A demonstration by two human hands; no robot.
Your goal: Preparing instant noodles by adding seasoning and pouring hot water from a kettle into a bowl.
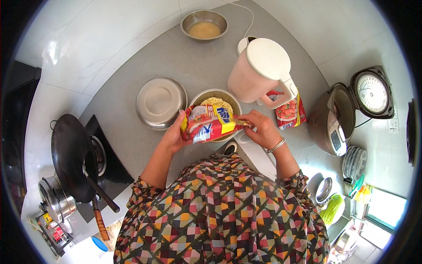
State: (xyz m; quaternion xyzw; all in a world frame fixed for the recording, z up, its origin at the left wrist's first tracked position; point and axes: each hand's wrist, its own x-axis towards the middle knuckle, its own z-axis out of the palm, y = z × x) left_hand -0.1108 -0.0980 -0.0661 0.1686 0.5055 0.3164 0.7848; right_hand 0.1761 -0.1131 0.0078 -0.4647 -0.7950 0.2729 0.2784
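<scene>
My left hand (174, 132) grips the left end of a red and yellow instant noodle packet (212, 127). My right hand (260, 128) pinches at the packet's right end; whether its fingers hold the wrapper itself or a small sachet there, I cannot tell. Under the packet stands a round metal bowl (236, 103), partly covered by it. A block of dry instant noodles (217, 101) shows in the bowl behind the packet. To the left of the bowl, close to my left hand, lies a shallow stainless steel dish or lid (161, 100).
A white and pink electric kettle (260, 71) stands behind the bowl, a second noodle packet (290, 110) beside it. At the back sits a metal bowl of cloudy liquid (205, 29). An open rice cooker (324, 123) is on the right, a wok (72, 158) over the hob on the left.
</scene>
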